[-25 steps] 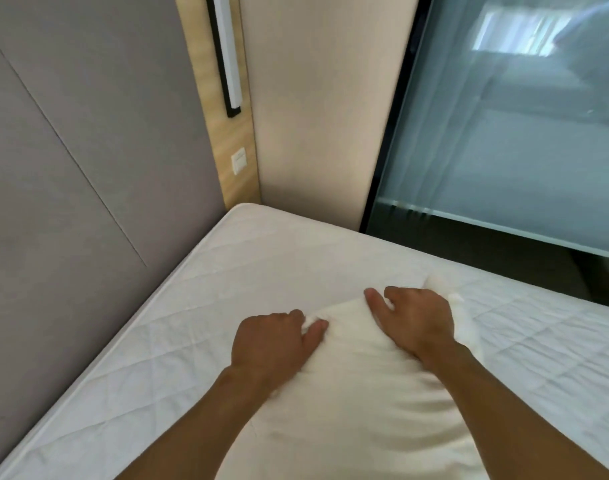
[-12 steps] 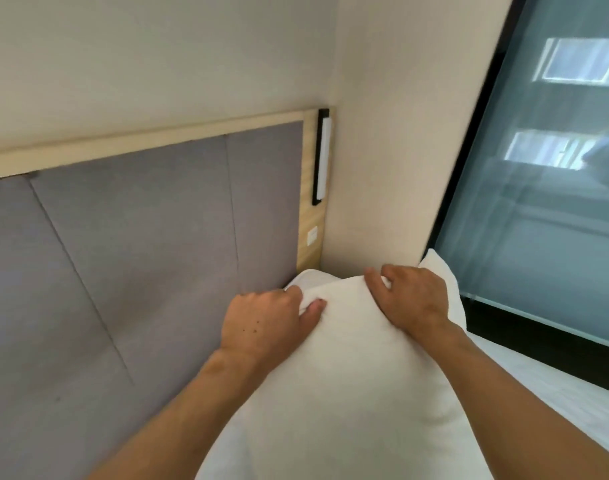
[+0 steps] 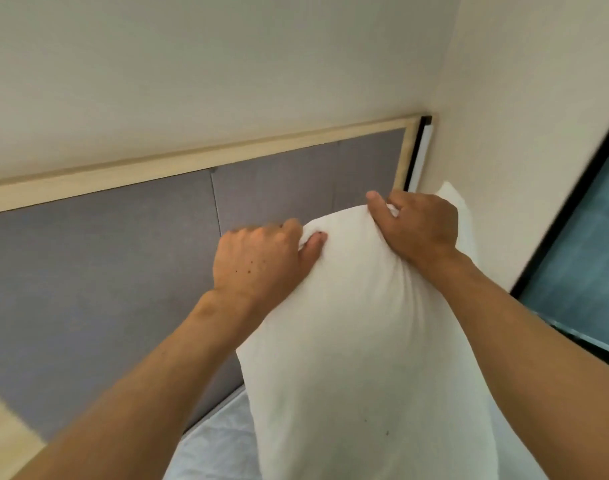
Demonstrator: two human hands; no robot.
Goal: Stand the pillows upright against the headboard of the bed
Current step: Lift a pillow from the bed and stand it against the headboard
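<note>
A white pillow (image 3: 358,341) hangs lengthwise in front of me, held up by its top edge. My left hand (image 3: 261,261) pinches the top left of that edge, my right hand (image 3: 417,226) grips the top right. Behind it stands the grey padded headboard (image 3: 123,271) with a light wood frame. The pillow is raised in front of the headboard's right end; its lower part runs out of view at the bottom, so I cannot tell whether it touches the bed. A strip of the white quilted mattress (image 3: 216,445) shows below the left edge of the pillow.
A black-framed wall light (image 3: 419,150) sits at the headboard's right end, beside a cream side wall (image 3: 521,133). A dark-framed glass panel (image 3: 587,244) stands at the far right. A pale wooden surface (image 3: 1,431) shows at the lower left.
The pillow has come up off the mattress, held by both hands, and now hangs in front of the headboard. My view has tilted upward and toward the headboard.
</note>
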